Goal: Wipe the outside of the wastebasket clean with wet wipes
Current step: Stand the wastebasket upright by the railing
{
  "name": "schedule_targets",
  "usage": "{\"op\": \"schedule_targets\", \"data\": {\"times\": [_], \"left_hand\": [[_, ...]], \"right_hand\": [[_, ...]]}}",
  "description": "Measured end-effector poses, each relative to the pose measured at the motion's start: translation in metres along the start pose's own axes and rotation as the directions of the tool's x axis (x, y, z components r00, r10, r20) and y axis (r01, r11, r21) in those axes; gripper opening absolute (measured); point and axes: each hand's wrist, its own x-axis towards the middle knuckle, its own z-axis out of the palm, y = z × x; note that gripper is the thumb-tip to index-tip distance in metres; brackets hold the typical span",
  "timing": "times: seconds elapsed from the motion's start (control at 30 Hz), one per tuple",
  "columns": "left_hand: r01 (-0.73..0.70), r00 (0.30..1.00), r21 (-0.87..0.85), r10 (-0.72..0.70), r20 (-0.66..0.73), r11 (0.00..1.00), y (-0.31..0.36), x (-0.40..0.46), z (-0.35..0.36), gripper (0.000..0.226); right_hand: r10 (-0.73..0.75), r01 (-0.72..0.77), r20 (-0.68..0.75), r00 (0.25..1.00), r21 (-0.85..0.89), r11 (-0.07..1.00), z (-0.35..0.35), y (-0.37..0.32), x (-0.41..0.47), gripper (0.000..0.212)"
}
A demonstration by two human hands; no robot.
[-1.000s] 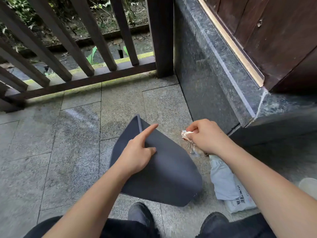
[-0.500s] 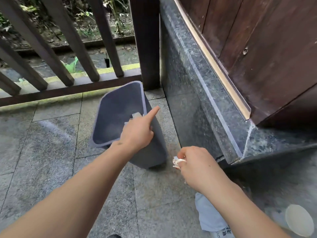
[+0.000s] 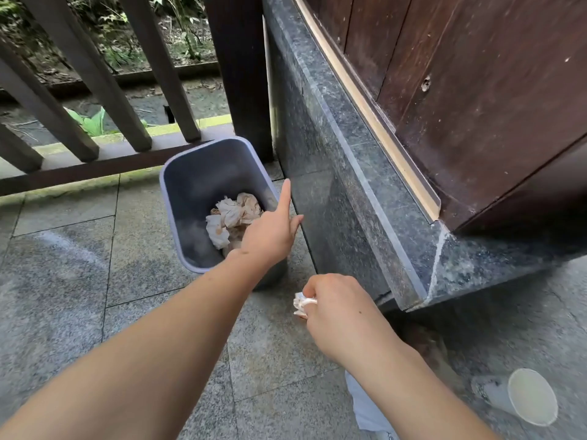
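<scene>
The wastebasket (image 3: 203,198) stands upright on the stone paving (image 3: 79,281), its far rim close to the foot of the wooden railing (image 3: 95,90) and its right side just beside the dark granite plinth (image 3: 333,185); its mouth faces up and several crumpled, brown-stained wipes (image 3: 235,217) lie in the bottom. The left hand (image 3: 270,236) rests over the near right rim, forefinger stretched out straight and pointing away, the other fingers curled down over the edge; whether they truly pinch the rim or merely lie on it I cannot tell, since the hand hides the contact. The right hand (image 3: 336,312) hovers nearer the body, low and apart from the basket, closed into a loose fist around a balled, soiled wipe (image 3: 301,304) that pokes out past the fingers.

The step in hand looks to be getting rid of this spent wipe; to do it well, steady the basket with the left hand so it does not tip toward the plinth, bring the right hand over the open mouth rather than tossing from a distance, and open the fist only once it is above the rim; a wet ball may cling to the fingers, so a small shake may be needed. A fresh wipe should probably come from the pale packet (image 3: 365,411) lying on the ground beneath the right forearm; the side against the plinth is the likeliest to be missed. A paper cup (image 3: 527,396) lies on its side at the far right, well clear.
</scene>
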Motion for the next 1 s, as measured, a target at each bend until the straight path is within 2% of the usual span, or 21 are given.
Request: {"op": "schedule_targets", "data": {"times": [0.07,0.17,0.27,0.37,0.47,0.53,0.6,0.7,0.87,1.0], "left_hand": [[-0.026,1.0,-0.007,0.026,-0.004,1.0,-0.003,-0.005,0.005,0.083],[-0.166,0.986,0.052,0.165,0.019,0.985,-0.017,-0.019,0.013,0.092],[-0.256,0.967,0.103,0.256,0.015,0.961,-0.039,-0.031,0.009,0.083],[-0.205,0.979,0.267,0.197,0.056,0.942,-0.063,-0.047,-0.001,0.073],[-0.109,0.994,0.386,0.105,0.033,0.916,-0.088,-0.067,-0.017,0.078],[-0.029,0.999,0.408,0.032,0.0,0.913,-0.101,-0.081,-0.025,0.082],[0.11,0.994,0.33,-0.096,-0.059,0.938,-0.108,-0.091,-0.029,0.085],[0.242,0.964,0.03,-0.237,-0.118,0.97,-0.105,-0.09,-0.03,0.086],[0.296,0.937,-0.153,-0.318,-0.142,0.943,-0.093,-0.081,-0.035,0.072],[0.271,0.947,-0.196,-0.298,-0.121,0.942,-0.097,-0.083,-0.042,0.057]], "right_hand": [[-0.001,0.001,0.0,1.0,0.0,1.0,0.0,0.001,0.001,0.018],[0.004,-0.004,-0.006,1.0,0.003,1.0,-0.001,0.004,0.003,0.017],[0.012,-0.012,-0.005,1.0,-0.005,1.0,0.0,0.006,0.004,0.018],[0.021,-0.021,0.006,1.0,-0.02,1.0,-0.001,0.007,0.004,0.017],[0.026,-0.025,0.018,0.999,-0.03,0.999,-0.003,0.006,0.004,0.018],[0.029,-0.028,0.028,0.999,-0.028,0.999,-0.003,0.004,0.003,0.019],[0.029,-0.028,0.042,0.999,-0.015,0.999,-0.001,0.0,0.001,0.023],[0.028,-0.028,0.04,0.999,0.02,0.999,0.002,-0.008,-0.003,0.02],[0.036,-0.036,0.01,0.999,0.02,0.999,0.002,-0.014,-0.004,0.016],[0.038,-0.038,0.023,0.999,-0.006,0.999,0.001,-0.012,-0.004,0.023]]}}
